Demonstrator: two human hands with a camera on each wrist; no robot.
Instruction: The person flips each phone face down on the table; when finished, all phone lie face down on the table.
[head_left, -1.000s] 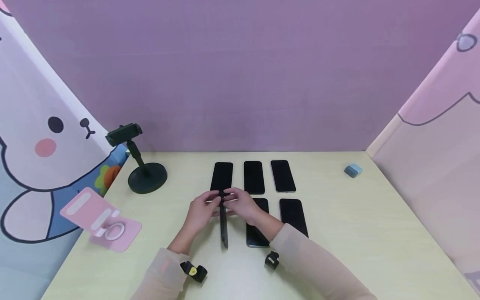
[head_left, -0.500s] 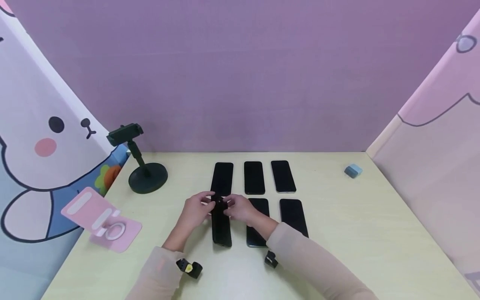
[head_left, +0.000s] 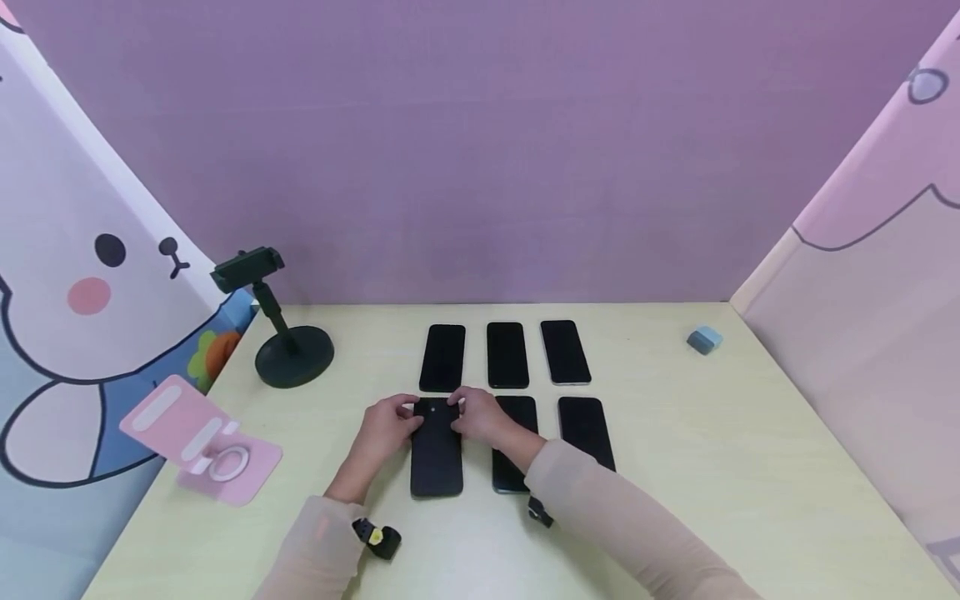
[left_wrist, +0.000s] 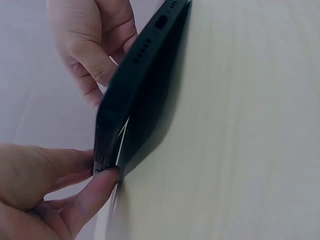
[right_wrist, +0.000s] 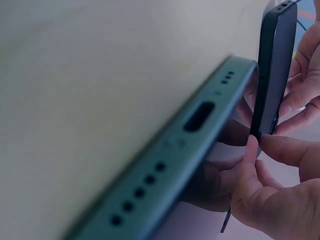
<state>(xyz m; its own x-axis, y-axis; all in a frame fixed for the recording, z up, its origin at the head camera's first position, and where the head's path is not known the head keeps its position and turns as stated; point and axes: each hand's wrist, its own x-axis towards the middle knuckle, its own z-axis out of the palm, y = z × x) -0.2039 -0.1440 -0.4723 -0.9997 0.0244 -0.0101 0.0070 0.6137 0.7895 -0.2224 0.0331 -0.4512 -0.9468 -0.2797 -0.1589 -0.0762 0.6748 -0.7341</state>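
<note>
Hands pinch the far end of a flat black phone (head_left: 436, 450) on the pale yellow table (head_left: 675, 467): left hand (head_left: 385, 427) at its left corner, right hand (head_left: 480, 417) at its right.

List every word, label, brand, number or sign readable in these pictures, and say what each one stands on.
There is no readable text in any view.
The matte black phone case gripped by the left hand and right hand: no print visible.
The five black phones with dark glass screens: blank.
The pink folding phone stand: plain white pads and ring, no lettering.
The cartoon rabbit wall panel: a drawing only.
</note>
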